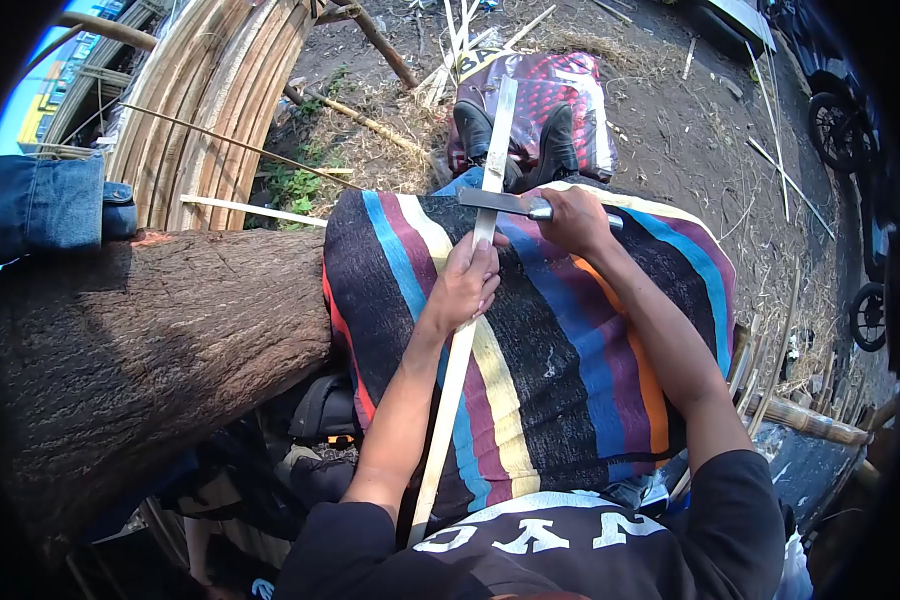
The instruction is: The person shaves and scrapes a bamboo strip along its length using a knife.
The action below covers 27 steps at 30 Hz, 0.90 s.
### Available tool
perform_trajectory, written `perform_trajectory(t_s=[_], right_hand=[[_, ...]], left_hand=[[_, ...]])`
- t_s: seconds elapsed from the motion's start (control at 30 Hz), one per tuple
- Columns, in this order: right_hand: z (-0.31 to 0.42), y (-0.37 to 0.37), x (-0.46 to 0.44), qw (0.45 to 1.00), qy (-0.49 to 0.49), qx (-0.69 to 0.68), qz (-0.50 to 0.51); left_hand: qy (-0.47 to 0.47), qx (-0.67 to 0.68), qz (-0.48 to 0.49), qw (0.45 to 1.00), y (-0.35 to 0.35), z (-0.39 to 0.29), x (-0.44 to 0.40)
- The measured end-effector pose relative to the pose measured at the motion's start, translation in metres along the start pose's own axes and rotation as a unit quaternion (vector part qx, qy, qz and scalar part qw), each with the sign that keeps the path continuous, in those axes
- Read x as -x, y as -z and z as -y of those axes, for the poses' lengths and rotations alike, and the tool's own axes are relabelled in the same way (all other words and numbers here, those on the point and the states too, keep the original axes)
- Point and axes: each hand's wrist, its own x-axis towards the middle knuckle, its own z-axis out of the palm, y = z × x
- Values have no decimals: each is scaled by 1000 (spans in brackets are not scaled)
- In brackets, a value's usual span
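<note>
A long pale strip of split bamboo runs from beside my body, across my lap and out past my shoes. My left hand is closed around it near the middle. My right hand grips the handle of a broad-bladed knife with a blunt, squared tip. The blade lies crosswise over the strip, just beyond my left fingers; whether its edge is cutting in cannot be seen. Under both hands, a striped cloth covers my lap and knees.
A thick log lies at left, with a denim-covered limb above it. Bundled bamboo strips curve behind. My shoes rest by a printed sack. Loose strips litter the ground at right, near wheels.
</note>
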Motion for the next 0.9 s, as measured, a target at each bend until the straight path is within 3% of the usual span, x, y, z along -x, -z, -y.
perform_trajectory(t_s=[0.17,0.2,0.23,0.33,0.43,0.47,0.57,0.6,0.7,0.77,0.83,0.87,0.9], right_hand=[[5,2,0,999,-44,21,12],[11,11,3,999,22,33,-3],[8,11,1,999,22,32,-3],[-17,9,-15,997,-37,68,10],[13,18,-6,995,-69,71,31],[12,12,2,1000,3,15,-4],[-12,8,-9,997,46,54,14],[-21,11,-17,998,-30,53,-1],[1,10,-10,997,-42,69,-4],[10,5,3,992,102,64,-28],[-18,8,-16,997,-2,73,-24],[-24,19,-23,995,26,100,-12],[-17,16,-21,994,-10,110,-3]], left_hand=[[-3,25,-7,1000,4,0,-2],[-3,40,8,999,2,0,-1],[-2,39,7,999,-1,1,0],[-13,35,9,999,-6,10,-2],[-6,62,4,998,0,0,-2],[-6,73,12,997,0,1,-1],[-2,54,21,998,-10,12,4],[-7,66,6,998,-11,13,3],[-16,79,22,997,-1,5,0],[5,94,29,995,-2,5,1],[15,65,31,997,-9,14,5],[16,56,22,998,-13,16,0],[16,54,24,998,-11,14,-1]])
